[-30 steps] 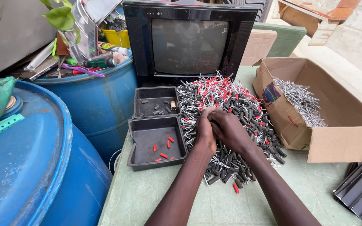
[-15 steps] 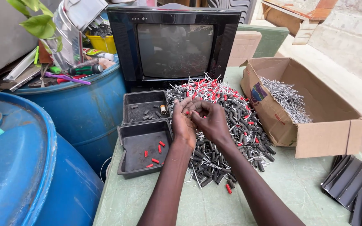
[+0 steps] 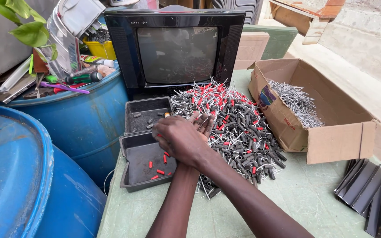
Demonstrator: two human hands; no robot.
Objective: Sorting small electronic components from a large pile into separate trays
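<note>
Over black plastic tray (image 3: pixel 134 172), crossed hands (image 3: pixel 182 140), sleeved metal pins (image 3: pixel 239 128)

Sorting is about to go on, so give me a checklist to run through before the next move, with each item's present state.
1. Near tray has room for more red sleeves: ok, only a few lie in it.
2. Far tray has room: ok, a few dark pieces sit inside.
3. Colours kept apart between trays: ok, as far as visible.
4. What the hands hold: cannot tell; the right hand lies over the left hand, hiding any piece.
5. Pile of red and black connectors stays on the green table: ok, none seen past the edge.
6. Cardboard box of bare metal pins upright: ok.
</note>
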